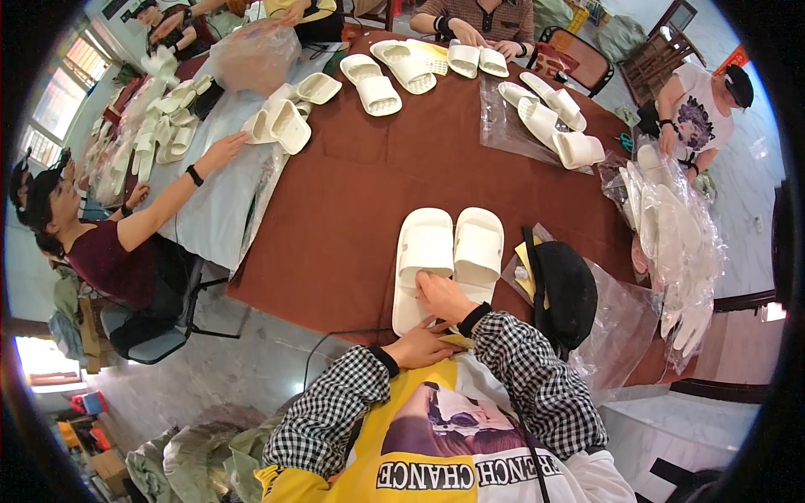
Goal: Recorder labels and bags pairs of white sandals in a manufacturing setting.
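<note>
A pair of white slippers lies in front of me, toes pointing away: the left slipper (pixel 425 243) and the right slipper (pixel 479 243) are side by side. My right hand (pixel 446 296) reaches over the left slipper, its bent fingers together at the near edge of the strap. Whatever those fingers pinch is too small or hidden to make out. Close to my body at the table edge, my left hand (pixel 422 344) has its fingers closed on a small yellow sheet (pixel 458 339), partly covered by my right wrist.
A black cap-like item (pixel 565 293) lies right of the slippers over clear plastic. More white slippers (pixel 371 85) form an arc along the far side of the brown tabletop (pixel 352 201). Bagged slippers (pixel 671 226) are piled at the right edge. Co-workers sit around; one person's hand (pixel 225 151) touches slippers at left.
</note>
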{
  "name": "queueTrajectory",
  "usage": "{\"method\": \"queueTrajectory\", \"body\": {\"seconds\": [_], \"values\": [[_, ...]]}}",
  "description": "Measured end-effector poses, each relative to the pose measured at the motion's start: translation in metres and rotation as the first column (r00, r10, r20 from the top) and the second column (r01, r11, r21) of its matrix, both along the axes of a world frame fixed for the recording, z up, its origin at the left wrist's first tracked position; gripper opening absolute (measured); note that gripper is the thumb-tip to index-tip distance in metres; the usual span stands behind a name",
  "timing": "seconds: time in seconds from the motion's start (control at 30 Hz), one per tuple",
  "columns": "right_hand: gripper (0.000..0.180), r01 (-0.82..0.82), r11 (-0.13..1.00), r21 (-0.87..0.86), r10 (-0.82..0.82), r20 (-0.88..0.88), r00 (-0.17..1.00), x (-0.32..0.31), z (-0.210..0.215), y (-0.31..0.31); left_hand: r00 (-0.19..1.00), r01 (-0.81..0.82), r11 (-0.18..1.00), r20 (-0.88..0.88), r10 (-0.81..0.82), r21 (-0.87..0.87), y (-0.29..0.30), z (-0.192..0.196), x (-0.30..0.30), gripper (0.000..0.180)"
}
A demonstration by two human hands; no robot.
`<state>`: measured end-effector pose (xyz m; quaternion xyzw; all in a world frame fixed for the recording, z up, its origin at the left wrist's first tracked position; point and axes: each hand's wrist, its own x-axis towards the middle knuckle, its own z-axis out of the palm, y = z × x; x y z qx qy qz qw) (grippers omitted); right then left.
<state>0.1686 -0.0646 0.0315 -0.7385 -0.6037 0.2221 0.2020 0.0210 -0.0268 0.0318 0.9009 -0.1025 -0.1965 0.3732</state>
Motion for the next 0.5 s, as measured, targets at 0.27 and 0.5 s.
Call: {"method": "queueTrajectory", "body": {"seconds": [0.27,0.5], "values": [[0.019,0.042,0.998,-0.054,-0.05,-0.144,0.988,-0.003,-0.001,0.001,0.983,-0.032,0.999,0.178,0.034,-0.014,-0.008,-0.019,-0.009,0.039],[0.017,0.062,0.995,-0.078,-0.08,-0.25,0.965,0.004,0.0,-0.005,0.995,-0.048,0.996,0.087,0.055,-0.077,-0.013,-0.008,-0.004,0.04]]}}
